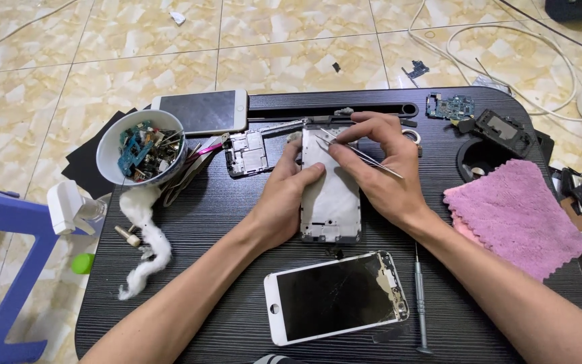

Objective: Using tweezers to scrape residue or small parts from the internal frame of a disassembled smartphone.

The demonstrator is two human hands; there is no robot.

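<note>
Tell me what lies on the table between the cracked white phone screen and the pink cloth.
In the head view, a slim grey screwdriver lies there, running lengthwise between the cracked white screen and the pink cloth; the right forearm crosses above its upper end.
</note>
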